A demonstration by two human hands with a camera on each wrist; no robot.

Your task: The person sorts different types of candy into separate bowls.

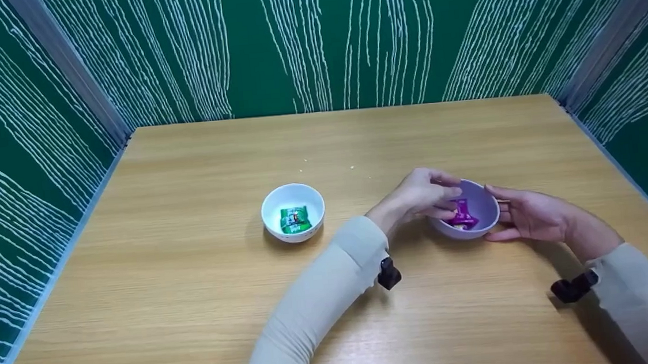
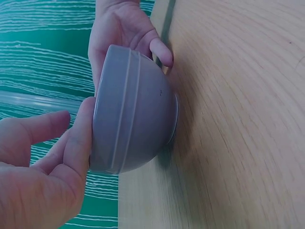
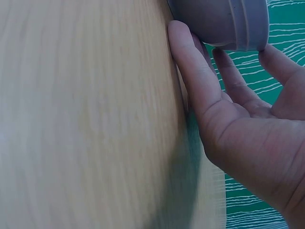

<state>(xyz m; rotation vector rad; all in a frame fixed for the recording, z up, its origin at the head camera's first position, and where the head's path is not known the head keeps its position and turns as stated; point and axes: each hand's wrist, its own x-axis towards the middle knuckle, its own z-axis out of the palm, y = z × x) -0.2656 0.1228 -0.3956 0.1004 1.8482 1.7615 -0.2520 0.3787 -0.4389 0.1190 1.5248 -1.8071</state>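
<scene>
A purple bowl (image 1: 483,204) stands on the table at the right, with a purple candy in a shiny wrapper (image 1: 462,215) inside it. My left hand (image 1: 417,195) reaches over the bowl's left rim, its fingertips inside and close beside the candy; the bowl wall hides part of them in the left wrist view. From the right, my right hand (image 1: 538,216) holds the bowl, one digit up at the rim and the others spread along the side toward the base. To the left is a white bowl (image 1: 273,210) with green-wrapped candy (image 1: 294,220) in it.
The wooden table (image 1: 163,264) carries a few tiny white crumbs (image 1: 352,167) toward the back. Green walls with white streaks (image 1: 244,49) enclose the table at the back and both sides. A small dark device (image 1: 389,273) is worn at each sleeve cuff.
</scene>
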